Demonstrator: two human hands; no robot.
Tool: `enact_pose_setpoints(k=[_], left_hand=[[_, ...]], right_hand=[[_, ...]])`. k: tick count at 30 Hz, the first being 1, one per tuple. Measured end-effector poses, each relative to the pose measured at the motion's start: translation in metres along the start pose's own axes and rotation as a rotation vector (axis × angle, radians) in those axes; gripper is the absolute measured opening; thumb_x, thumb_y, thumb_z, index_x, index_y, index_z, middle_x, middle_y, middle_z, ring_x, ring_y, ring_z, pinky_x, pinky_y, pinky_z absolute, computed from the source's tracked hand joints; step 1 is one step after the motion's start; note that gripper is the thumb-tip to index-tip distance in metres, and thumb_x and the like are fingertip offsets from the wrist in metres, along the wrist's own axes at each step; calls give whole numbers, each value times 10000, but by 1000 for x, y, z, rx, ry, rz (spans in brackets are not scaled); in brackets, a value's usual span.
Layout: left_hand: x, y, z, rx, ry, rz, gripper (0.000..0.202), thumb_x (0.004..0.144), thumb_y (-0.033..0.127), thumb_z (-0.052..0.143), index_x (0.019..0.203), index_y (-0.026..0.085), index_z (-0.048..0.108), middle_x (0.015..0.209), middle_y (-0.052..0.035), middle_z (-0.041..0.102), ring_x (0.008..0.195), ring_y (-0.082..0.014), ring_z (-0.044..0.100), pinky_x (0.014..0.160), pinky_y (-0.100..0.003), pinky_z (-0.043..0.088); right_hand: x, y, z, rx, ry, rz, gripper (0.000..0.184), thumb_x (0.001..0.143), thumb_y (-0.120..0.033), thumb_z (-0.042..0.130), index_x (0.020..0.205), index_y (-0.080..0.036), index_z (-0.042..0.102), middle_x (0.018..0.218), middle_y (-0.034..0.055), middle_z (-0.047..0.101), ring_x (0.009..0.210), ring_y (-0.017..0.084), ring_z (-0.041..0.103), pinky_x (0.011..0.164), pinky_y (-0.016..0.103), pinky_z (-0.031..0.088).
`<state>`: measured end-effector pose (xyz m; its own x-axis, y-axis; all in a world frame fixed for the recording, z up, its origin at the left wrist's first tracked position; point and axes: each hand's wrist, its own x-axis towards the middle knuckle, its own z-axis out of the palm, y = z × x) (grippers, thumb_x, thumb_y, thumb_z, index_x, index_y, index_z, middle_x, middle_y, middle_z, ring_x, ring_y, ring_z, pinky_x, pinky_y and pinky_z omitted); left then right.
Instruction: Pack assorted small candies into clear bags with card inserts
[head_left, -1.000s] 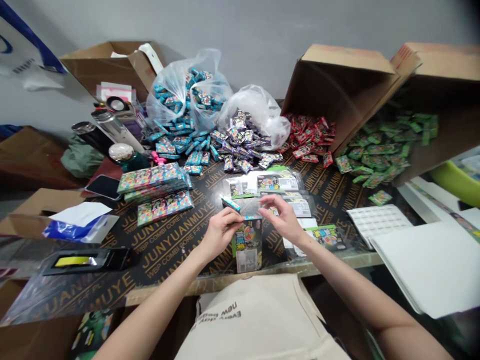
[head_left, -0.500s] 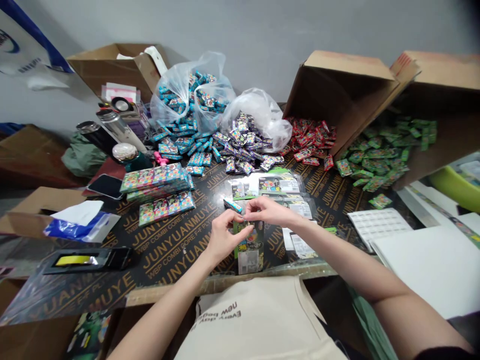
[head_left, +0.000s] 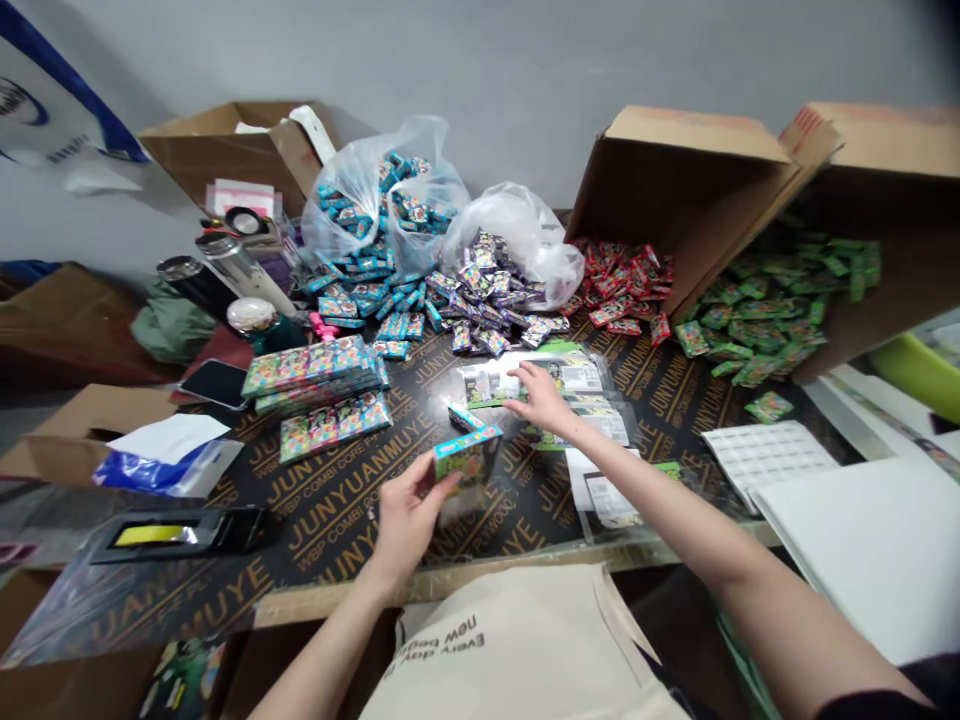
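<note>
My left hand (head_left: 407,515) grips a flat printed package (head_left: 474,468) by its left side, thumb in front. The package stands tilted above the table, with a blue strip along its top edge and a see-through lower part. Just behind it lies a small blue candy packet (head_left: 466,417). My right hand (head_left: 545,402) has its fingers apart and reaches over flat clear-and-green packages (head_left: 480,385); whether its fingertips touch them I cannot tell. Several more flat packages (head_left: 611,500) lie under and beside my right forearm.
Behind are piles of blue packets (head_left: 367,290), purple packets (head_left: 487,290), red packets (head_left: 622,280) and green packets (head_left: 772,325). Stacked filled packages (head_left: 334,425) sit left, near a phone (head_left: 215,382) and flasks (head_left: 244,270). White sheets (head_left: 847,520) lie right.
My hands were together at the package's top edge. Now my left hand has drawn the package left and tilted it, while my right hand has let go and moved up and right.
</note>
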<state>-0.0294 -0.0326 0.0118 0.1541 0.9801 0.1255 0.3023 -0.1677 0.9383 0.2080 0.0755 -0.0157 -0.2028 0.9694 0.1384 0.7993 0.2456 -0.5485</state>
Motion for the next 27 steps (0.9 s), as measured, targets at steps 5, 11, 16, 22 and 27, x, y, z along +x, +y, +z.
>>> enact_pose_setpoints(k=[5,11,16,22,27], left_hand=[[27,-34,-65,723,186,278,375,815,207,484,1182,249,546,1202,-47,578,1110,-242,523,975,-380,368],[55,-106,-75,1127,92,172,392,843,252,392,1202,161,519,1216,-144,551,1168,-323,453,955,-492,336],[59,-126,-71,1143,131,178,507,818,365,421,1267,128,432,1301,-176,460,1247,-358,340,978,-541,271],[65,-92,-53,904,197,170,470,805,384,456,1189,116,500,1284,-181,475,1239,-315,369,1016,-509,261],[75,-36,-27,461,197,142,534,780,418,521,1253,182,441,1312,-130,463,1230,-260,400,1023,-450,298]], right_hand=[[41,34,8,-374,-159,15,876,582,-440,704,1334,-251,296,1380,161,291,1262,363,223,967,534,161],[66,78,-26,-446,-157,269,868,437,-473,782,1198,-209,461,1176,192,451,1119,390,355,880,550,233],[74,112,-44,-377,-192,306,558,339,-305,835,831,-174,606,974,106,567,988,315,468,845,468,308],[82,110,-62,-98,-54,217,273,587,-375,677,555,-143,535,570,-19,556,617,134,511,670,269,386],[80,70,-95,105,289,113,323,777,-453,421,711,-154,523,706,26,580,661,138,512,627,248,394]])
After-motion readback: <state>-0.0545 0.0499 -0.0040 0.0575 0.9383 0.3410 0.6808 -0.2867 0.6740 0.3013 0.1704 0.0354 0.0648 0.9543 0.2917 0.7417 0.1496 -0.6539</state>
